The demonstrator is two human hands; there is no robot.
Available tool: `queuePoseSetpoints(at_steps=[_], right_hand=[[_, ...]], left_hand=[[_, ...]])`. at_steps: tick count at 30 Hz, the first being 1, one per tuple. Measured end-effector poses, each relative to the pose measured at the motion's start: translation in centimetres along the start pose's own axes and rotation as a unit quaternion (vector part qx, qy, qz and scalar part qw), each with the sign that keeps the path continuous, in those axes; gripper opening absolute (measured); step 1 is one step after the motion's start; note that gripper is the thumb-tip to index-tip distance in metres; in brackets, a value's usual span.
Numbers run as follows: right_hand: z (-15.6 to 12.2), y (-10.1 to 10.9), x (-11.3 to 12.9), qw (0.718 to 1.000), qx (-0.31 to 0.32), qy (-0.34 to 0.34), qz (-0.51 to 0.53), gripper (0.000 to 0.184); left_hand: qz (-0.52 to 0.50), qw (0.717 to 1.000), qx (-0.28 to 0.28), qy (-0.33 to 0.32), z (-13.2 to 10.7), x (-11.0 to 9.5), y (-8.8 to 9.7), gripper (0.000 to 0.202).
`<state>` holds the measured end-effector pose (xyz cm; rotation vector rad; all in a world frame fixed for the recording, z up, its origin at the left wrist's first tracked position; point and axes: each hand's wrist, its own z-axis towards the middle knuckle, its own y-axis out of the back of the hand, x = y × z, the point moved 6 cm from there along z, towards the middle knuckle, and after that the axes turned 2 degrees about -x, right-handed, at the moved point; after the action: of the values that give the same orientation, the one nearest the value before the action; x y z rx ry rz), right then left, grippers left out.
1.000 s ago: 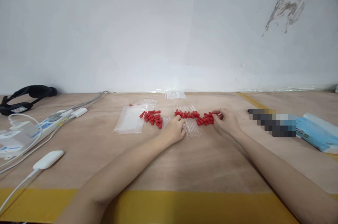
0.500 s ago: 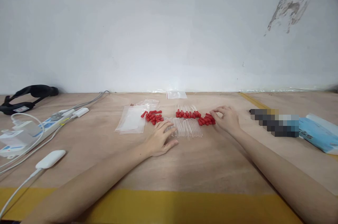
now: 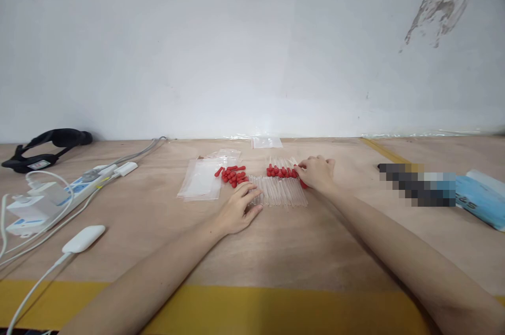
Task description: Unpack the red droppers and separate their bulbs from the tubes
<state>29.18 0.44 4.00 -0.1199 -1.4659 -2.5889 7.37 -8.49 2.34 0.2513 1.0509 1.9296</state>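
Note:
My left hand [image 3: 239, 210] lies open at the left end of a row of clear thin tubes [image 3: 280, 190], its fingertips touching or just over them. Just behind that hand is a loose heap of red rubber bulbs [image 3: 232, 174]. More clear tubes [image 3: 284, 161] lie behind the first row, with a line of red rubber bulbs [image 3: 282, 171] across their near ends. My right hand [image 3: 317, 173] is pinched at the right end of this line, on a red rubber bulb mostly hidden by the fingers. The hand also covers most of another red heap.
Flat clear plastic bags [image 3: 201, 180] lie left of the tubes, and a small one [image 3: 267, 142] by the wall. To the left are a power strip [image 3: 79, 188], white cables, a white oval device [image 3: 83, 239] and a black strap [image 3: 47, 148]. A blue packet [image 3: 481, 198] lies right.
My right hand has moved left from the right-hand red heap to the end of the line of bulbs. My left hand stays by the tubes. The view has shifted slightly.

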Motion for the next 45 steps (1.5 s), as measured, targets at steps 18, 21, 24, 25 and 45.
queuePoseSetpoints(at_steps=[18,21,24,25,45], right_hand=[[-8.5,2.2,5.1,0.933,-0.053,0.171,0.311,0.017],[-8.9,2.6,5.8,0.938,-0.041,0.189,0.287,0.017],[-9.1,2.9,6.8,0.940,-0.049,0.234,0.242,0.028],[-9.2,3.0,7.2,0.940,-0.062,0.250,0.224,0.032],[-5.4,3.3,-0.8,0.947,-0.133,0.093,0.276,0.022]], left_hand=[[0.182,0.969,-0.117,-0.122,0.2,-1.6,1.3,0.027],[0.188,0.968,-0.089,-0.143,0.1,-1.8,0.9,0.019],[0.205,0.964,-0.080,-0.151,0.0,-1.9,0.5,0.016],[0.208,0.962,-0.081,-0.154,0.0,-1.9,0.5,0.016],[0.084,0.990,-0.111,-0.008,-0.4,2.7,2.5,0.020]])
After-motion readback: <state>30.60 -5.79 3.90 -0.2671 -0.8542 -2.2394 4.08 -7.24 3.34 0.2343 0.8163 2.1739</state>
